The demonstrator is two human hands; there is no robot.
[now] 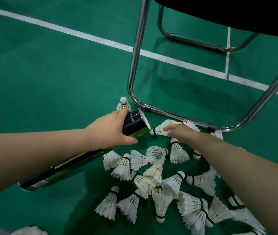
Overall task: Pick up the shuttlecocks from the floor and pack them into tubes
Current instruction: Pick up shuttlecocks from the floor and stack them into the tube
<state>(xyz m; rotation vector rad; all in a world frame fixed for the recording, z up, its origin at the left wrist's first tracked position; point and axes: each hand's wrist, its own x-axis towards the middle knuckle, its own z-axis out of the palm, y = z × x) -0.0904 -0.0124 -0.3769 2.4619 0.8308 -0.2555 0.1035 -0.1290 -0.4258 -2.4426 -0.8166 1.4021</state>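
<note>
Mid-loading: the left grip (111,131) clasps the tube (135,123) near its open mouth and the right grip (180,134) pinches a shuttlecock (159,130) by its feathers, cork at the rim, so the next move is probably a straight push in, with loose shuttlecocks (179,152) lying on the floor (50,73).

The chair frame (137,53) at twelve o'clock is polished, shiny metal tubing. The floor (50,73) is matt green with a fine grain. The tube (135,126) looks glossy; shuttlecocks (162,200) at five o'clock are frayed white feather.
</note>
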